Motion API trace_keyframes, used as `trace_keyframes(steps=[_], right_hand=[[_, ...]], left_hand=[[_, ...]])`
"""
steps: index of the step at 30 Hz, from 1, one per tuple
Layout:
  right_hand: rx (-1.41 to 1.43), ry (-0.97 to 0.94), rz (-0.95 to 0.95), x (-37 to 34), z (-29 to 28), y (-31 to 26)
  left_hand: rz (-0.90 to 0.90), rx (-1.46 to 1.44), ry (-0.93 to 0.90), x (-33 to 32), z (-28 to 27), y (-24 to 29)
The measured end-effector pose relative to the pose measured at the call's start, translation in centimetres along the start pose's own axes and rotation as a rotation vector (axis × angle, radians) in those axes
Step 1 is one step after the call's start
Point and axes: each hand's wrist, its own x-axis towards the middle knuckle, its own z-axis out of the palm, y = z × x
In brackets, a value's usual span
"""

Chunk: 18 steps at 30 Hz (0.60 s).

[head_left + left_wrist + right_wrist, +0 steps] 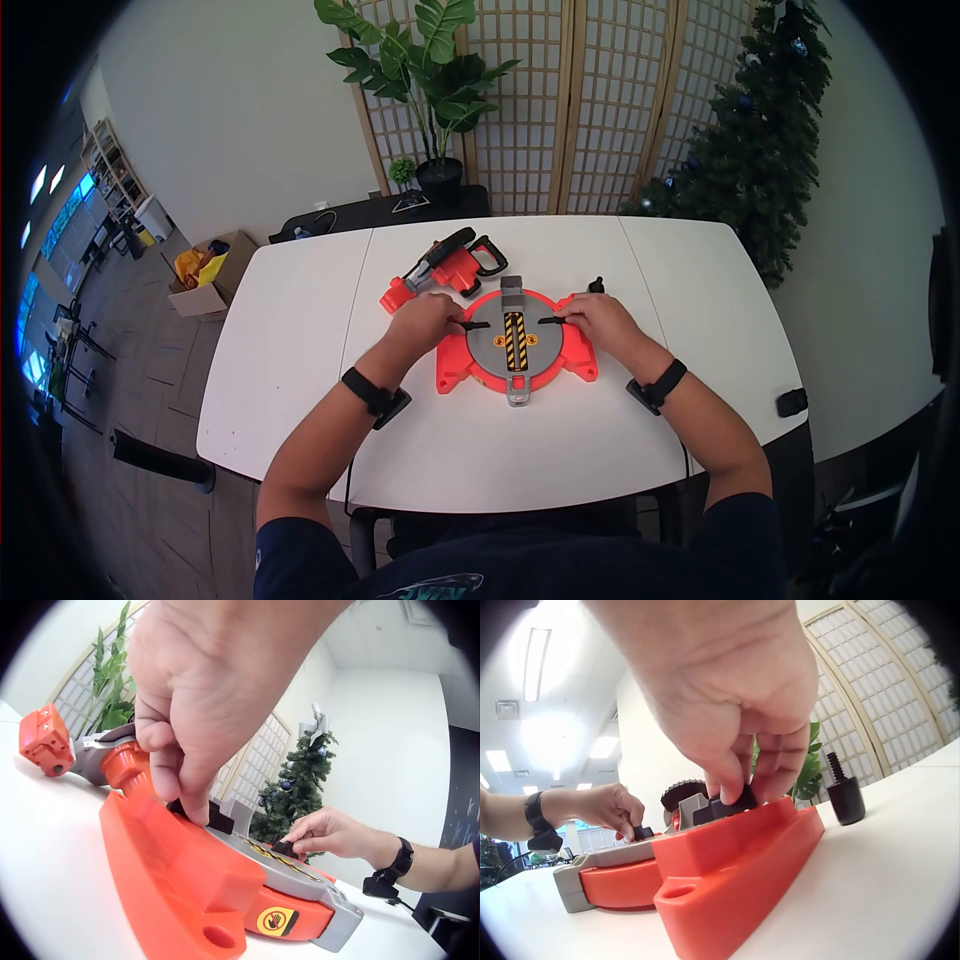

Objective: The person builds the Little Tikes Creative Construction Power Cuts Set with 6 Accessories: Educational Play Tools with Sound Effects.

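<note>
A toy saw base with a round grey plate and orange-red sides lies on the white table. My left hand pinches a black piece at the plate's left edge. At the right edge, my right hand pinches a matching black piece. The left wrist view shows my left fingers low on their black piece. In the right wrist view, thumb and fingers of my right hand hold the other black piece.
Behind the base, to the left, lies a red toy saw with a black handle. A black screw-like piece stands on the table beside the base's right side. A small black object sits at the table's right edge.
</note>
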Motion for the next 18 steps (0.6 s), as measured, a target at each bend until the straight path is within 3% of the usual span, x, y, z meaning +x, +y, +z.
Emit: trace_keyframes(steps=[9, 11, 15, 18], right_hand=[[-0.037, 0.019, -0.018, -0.4, 0.1, 0.1], [-0.04, 0.009, -0.004, -0.4, 0.2, 0.2], [-0.038, 0.008, 0.004, -0.3, 0.2, 0.0], [-0.021, 0.011, -0.01, -0.3, 0.2, 0.0]], left_hand=[[0.015, 0.051, -0.057, 0.1, -0.8, 0.4], [-0.038, 0.081, -0.146, 0.2, -1.8, 1.1], [-0.016, 0.047, -0.088, 0.6, -2.2, 0.7], [-0.131, -0.063, -0.012, 1.5, -3.4, 0.9]])
